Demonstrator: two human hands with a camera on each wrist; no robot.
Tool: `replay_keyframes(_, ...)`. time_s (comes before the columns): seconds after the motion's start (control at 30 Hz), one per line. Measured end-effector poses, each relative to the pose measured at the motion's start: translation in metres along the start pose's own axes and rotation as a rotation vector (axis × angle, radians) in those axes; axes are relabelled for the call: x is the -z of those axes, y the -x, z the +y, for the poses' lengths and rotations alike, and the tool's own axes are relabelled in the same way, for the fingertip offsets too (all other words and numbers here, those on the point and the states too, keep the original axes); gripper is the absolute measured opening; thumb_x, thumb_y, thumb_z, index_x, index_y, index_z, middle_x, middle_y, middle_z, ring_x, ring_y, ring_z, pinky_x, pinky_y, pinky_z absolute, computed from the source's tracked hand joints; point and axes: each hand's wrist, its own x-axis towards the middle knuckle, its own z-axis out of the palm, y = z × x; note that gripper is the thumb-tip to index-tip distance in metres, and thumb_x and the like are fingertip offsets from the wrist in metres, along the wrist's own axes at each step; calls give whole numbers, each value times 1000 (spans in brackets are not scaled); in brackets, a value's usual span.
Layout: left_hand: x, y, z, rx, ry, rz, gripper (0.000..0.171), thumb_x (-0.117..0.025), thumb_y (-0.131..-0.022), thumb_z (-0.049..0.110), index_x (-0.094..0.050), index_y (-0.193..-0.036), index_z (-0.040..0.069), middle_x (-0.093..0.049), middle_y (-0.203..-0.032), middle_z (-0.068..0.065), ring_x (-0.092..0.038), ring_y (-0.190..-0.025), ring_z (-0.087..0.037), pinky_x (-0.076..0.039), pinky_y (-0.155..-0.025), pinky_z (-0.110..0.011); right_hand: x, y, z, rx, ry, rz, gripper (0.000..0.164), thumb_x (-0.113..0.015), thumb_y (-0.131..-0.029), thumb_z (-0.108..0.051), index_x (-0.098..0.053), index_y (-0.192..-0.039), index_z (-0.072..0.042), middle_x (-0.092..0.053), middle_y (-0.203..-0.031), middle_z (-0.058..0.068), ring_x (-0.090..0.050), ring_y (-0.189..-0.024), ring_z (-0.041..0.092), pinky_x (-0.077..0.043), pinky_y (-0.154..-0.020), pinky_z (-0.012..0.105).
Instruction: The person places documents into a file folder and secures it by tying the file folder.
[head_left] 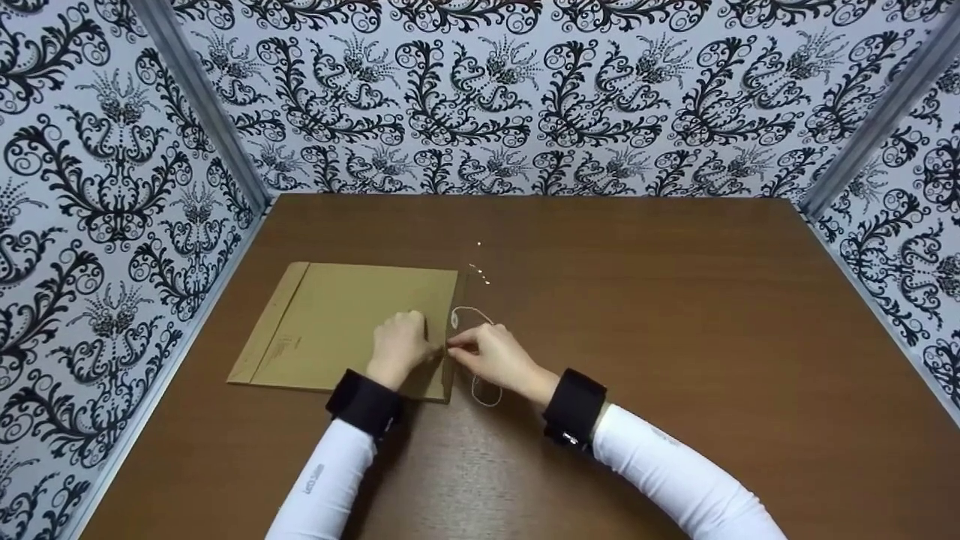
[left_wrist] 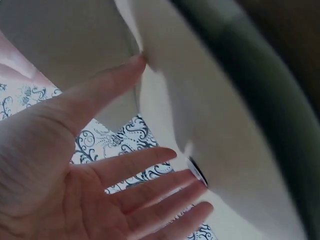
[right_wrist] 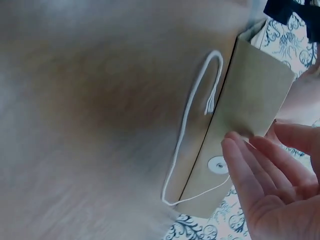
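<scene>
A brown card document folder [head_left: 337,322] lies on the left half of the table. My left hand [head_left: 401,345] rests on it near its right edge. In the left wrist view the thumb [left_wrist: 115,87] touches a paper edge, and the other fingers are spread and nearly straight. The fingertips of my right hand [head_left: 499,356] touch the folder's right side, close to a white round button [right_wrist: 218,165]. From the button a thin white string [right_wrist: 182,130] loops out onto the table.
The brown wooden table [head_left: 675,315] is bounded by patterned black-and-white walls [head_left: 487,97] at the back and sides, with grey metal corner posts [head_left: 202,97]. Several small white specks [head_left: 480,271] show behind the folder's right corner.
</scene>
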Motion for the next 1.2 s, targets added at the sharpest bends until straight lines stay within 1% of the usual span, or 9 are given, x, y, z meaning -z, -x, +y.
replay_keyframes(0.03,1,-1,-2,-5,7,-10,34,-87,-78,28,-70,-87,-1,-76,-98,-24,-74,-90,-43,-60,-77,-55,-1,1,-1,7,17,-14,22,-68,-97,-13,-77,-112,-1,-80,-108,14,-77,-82,23,-61,-77,35)
replay_keyframes(0.1,4,-3,-7,-23,23,-24,29,-85,-80,22,-70,-88,-2,-76,-99,-25,-73,-91,-44,-60,-78,-55,-3,2,-5,21,43,-42,23,-66,-97,-12,-77,-114,1,-78,-112,16,-78,-87,24,-62,-80,35)
replay_keyframes(0.23,10,-6,-15,-74,54,-31,15,-77,-83,8,-71,-91,-3,-75,-100,-26,-72,-93,-47,-59,-79,-57,-5,6,-10,53,131,-98,27,-64,-99,-11,-74,-120,1,-73,-126,18,-74,-111,31,-60,-95,44)
replay_keyframes(0.33,13,-8,-20,-133,63,-10,5,-69,-85,1,-70,-86,-3,-75,-96,-28,-71,-91,-50,-57,-78,-60,-8,9,-12,80,222,-136,30,-62,-100,-12,-71,-126,1,-68,-135,18,-70,-121,34,-59,-98,46)
replay_keyframes(0.43,14,-10,-25,-172,70,15,11,-63,-88,-1,-67,-78,-4,-74,-93,-31,-71,-87,-52,-56,-75,-61,-11,11,-14,96,317,-169,34,-60,-102,-15,-68,-131,0,-65,-141,18,-69,-121,36,-60,-96,45)
replay_keyframes(0.6,14,-12,-30,-160,94,0,19,-58,-91,-1,-62,-73,-2,-73,-93,-31,-70,-88,-52,-55,-75,-61,-16,12,-18,98,442,-218,37,-57,-104,-20,-64,-136,-2,-61,-147,17,-69,-121,35,-60,-95,44)
replay_keyframes(0.83,15,-13,-30,-168,79,-9,17,-58,-92,-1,-66,-77,-2,-74,-94,-30,-71,-89,-51,-55,-75,-60,-22,12,-18,132,476,-227,27,-56,-104,-17,-70,-123,-3,-62,-145,19,-71,-118,32,-54,-108,45)
replay_keyframes(1.07,15,-14,-28,-193,62,30,12,-64,-89,1,-75,-84,-1,-77,-89,-22,-73,-83,-45,-57,-73,-56,-24,12,-19,160,529,-215,19,-56,-104,-18,-72,-104,-7,-69,-136,15,-74,-112,29,-60,-94,42)
replay_keyframes(1.2,14,-16,-29,-211,34,35,8,-68,-89,4,-76,-87,1,-77,-89,-22,-73,-82,-44,-59,-71,-56,-25,12,-20,154,546,-217,18,-57,-103,-19,-71,-103,-8,-69,-135,13,-75,-108,28,-61,-89,41)
